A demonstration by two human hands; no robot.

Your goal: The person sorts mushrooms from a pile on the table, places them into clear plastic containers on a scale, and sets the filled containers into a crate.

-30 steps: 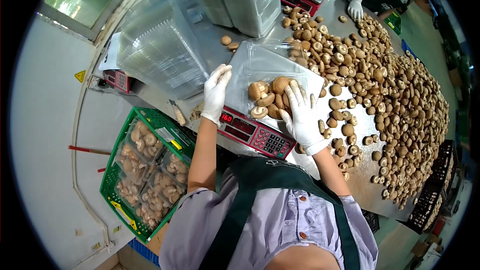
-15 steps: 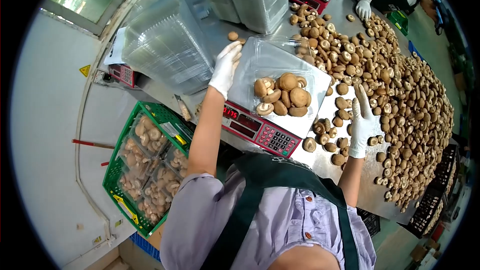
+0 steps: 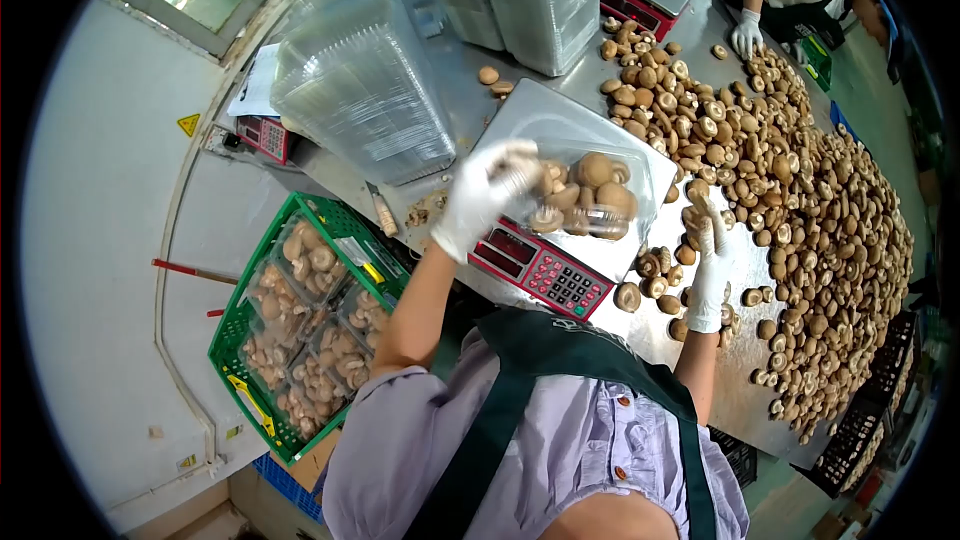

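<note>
My left hand (image 3: pixel 485 198), in a white glove and smeared by motion, has its fingers curled at the left edge of a clear plastic clamshell container (image 3: pixel 648 190). The lid appears folded over the brown mushrooms (image 3: pixel 596 170) inside. This container rests on the metal plate of a red digital scale (image 3: pixel 545 268). To the right of the scale, my right hand (image 3: pixel 712 265), also gloved, reaches over loose mushrooms on the metal table. Its fingers are extended and apart, with the tips at a mushroom (image 3: pixel 698 189); contact is hard to make out.
Stacks of clear containers (image 3: pixel 365 80) stand behind the scale. A large mushroom heap (image 3: pixel 830 240) covers the table's right side. At lower left is a green crate (image 3: pixel 290 455) with filled packs. A co-worker's gloved hand (image 3: pixel 746 35) touches the heap's far end, near another scale (image 3: pixel 640 5).
The container's lid has come down from behind over the mushrooms. My left hand has moved right and nearer, to the container. My right hand's fingers have lowered toward the loose mushrooms.
</note>
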